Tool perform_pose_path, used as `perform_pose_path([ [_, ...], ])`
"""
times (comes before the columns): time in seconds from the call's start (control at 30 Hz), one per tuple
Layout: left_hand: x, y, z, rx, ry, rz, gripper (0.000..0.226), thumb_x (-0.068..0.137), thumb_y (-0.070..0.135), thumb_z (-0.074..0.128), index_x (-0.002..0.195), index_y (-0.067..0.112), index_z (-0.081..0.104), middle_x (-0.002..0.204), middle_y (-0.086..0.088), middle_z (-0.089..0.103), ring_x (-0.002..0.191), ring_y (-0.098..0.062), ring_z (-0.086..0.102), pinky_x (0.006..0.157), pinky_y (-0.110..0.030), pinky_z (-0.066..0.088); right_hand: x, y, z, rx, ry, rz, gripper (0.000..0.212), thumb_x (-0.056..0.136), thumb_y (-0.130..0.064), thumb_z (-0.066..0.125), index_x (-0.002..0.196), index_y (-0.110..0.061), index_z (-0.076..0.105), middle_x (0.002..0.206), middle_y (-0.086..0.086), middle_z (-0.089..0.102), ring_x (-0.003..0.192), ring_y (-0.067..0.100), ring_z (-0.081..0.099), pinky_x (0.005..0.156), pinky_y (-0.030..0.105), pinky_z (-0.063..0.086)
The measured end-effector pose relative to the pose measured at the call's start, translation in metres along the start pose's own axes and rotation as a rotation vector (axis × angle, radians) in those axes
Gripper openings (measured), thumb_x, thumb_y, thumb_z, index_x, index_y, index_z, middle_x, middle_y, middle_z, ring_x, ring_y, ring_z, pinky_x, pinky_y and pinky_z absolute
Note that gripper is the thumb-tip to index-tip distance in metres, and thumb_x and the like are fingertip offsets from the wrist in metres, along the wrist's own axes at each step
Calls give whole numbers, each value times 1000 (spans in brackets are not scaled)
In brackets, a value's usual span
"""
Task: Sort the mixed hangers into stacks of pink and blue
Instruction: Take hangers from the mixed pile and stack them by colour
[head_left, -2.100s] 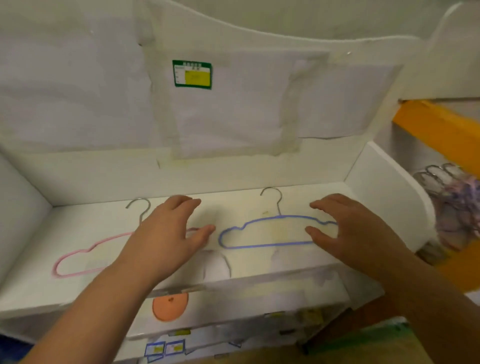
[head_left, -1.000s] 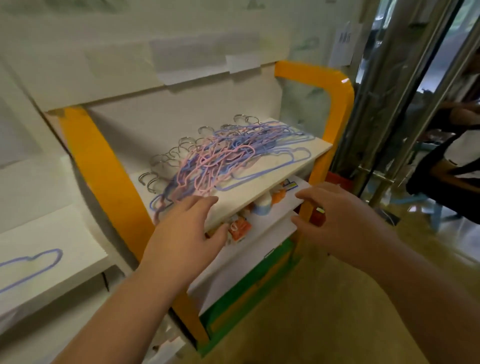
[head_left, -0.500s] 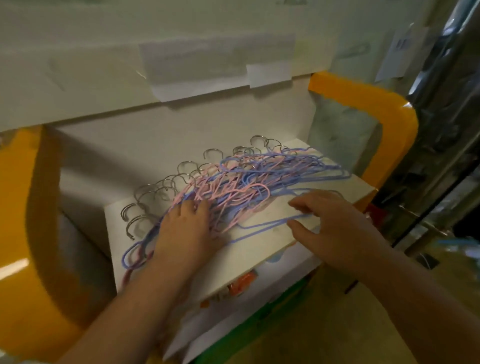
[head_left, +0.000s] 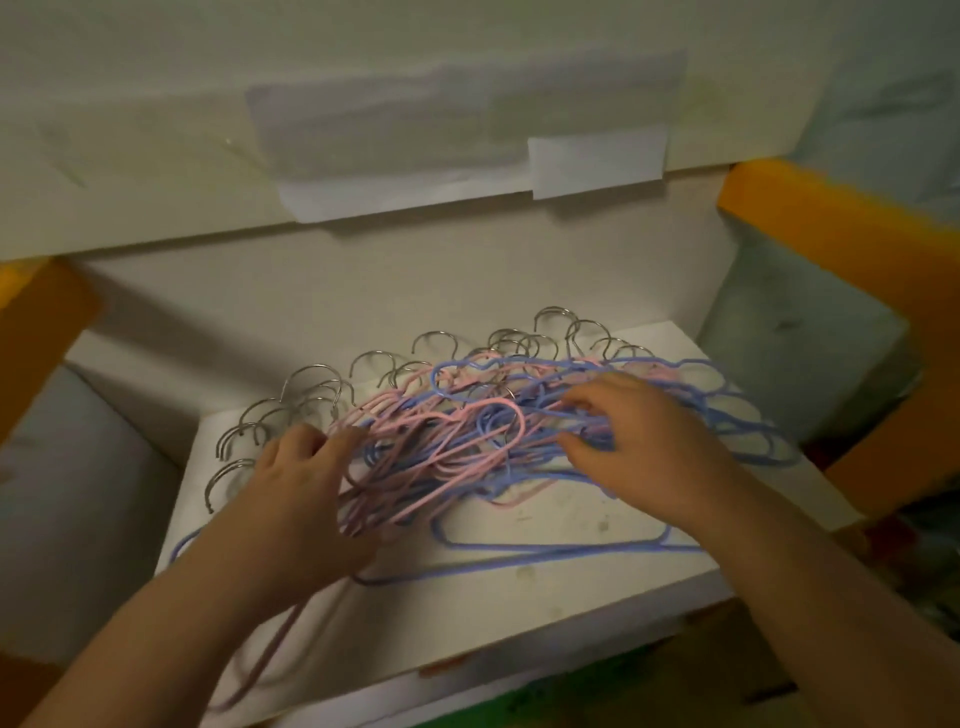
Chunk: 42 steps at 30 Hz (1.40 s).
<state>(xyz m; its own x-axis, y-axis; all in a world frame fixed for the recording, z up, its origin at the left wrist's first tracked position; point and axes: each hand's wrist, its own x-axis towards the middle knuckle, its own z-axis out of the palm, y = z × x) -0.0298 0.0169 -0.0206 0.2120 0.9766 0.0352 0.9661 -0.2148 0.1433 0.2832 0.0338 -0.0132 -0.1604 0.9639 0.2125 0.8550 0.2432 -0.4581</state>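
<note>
Hangers (head_left: 467, 436) lie tangled mid-frame on the shelf (head_left: 545, 587); both hands' fingers (head_left: 343, 441) dig in, their grip unclear, so next one colour needs separating.

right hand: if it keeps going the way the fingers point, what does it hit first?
The right hand points left and slightly back, fingertips already in the mixed hanger pile. Straight on it would most likely meet the pink hanger lying on top at mid-pile; depth in the tangle is unclear.
</note>
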Motion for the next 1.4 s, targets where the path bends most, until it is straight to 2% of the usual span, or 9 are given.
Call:
perform_pose_path([
  [0.1,-1,11,-1,7,39,-33,98,50,67,52,140,29,41,111,-2,45,103,-30,49,88,-43,46,18,27,-2,-60,-8,-17,46,81,-41,69,124,-25,61,119,-1,59,112,20,55,93,36,47],
  [0.23,0,28,3,3,116,-48,94,51,60,52,137,23,47,108,-4,47,98,-33,51,86,-44,48,35,56,-3,-171,-158,13,75,73,-59,66,139,-31,44,125,0,48,119,23,45,99,37,41],
  [0.33,2,35,10,12,77,-88,97,52,60,54,142,26,43,115,-1,45,106,-31,49,92,-42,45,46,66,-3,-167,-221,-22,87,71,-69,63,145,-34,35,126,-2,45,120,21,42,100,36,39],
  [0.43,2,37,17,25,31,-109,100,54,62,54,146,32,32,124,1,41,117,-27,45,96,-43,45,57,67,-1,-159,-231,-68,90,70,-73,62,145,-31,35,129,-5,43,123,19,40,102,35,38],
  [0.57,-2,40,17,-12,4,-152,102,55,59,52,150,34,25,132,2,35,124,-24,36,101,-40,41,69,69,0,-196,-269,-128,91,68,-76,60,143,-32,36,126,-6,45,122,20,38,102,37,39],
  [0.73,-8,41,14,-94,115,-164,97,55,52,56,147,27,35,128,1,36,117,-28,43,96,-43,46,77,68,-3,-204,-235,-174,87,64,-74,62,139,-33,42,120,-6,48,119,20,39,101,37,40],
  [0.93,-17,30,1,60,78,-227,97,58,64,44,148,33,27,128,3,38,117,-22,39,99,-40,42,76,57,-5,-154,-219,-249,83,59,-68,57,134,-34,46,111,-9,45,113,16,39,95,38,43],
  [1.13,-29,30,-6,-32,71,-271,96,69,53,67,149,38,16,132,9,28,122,-13,28,101,-34,37,69,43,0,-205,-215,-267,80,67,-58,69,138,-30,42,119,-4,44,117,19,39,92,32,37],
  [1.4,-41,50,-12,-103,124,-324,93,68,51,71,144,40,19,136,9,24,124,-14,24,102,-39,40,64,34,-3,-162,-188,-288,71,64,-51,75,126,-29,48,114,-7,46,111,18,43,87,33,40],
])
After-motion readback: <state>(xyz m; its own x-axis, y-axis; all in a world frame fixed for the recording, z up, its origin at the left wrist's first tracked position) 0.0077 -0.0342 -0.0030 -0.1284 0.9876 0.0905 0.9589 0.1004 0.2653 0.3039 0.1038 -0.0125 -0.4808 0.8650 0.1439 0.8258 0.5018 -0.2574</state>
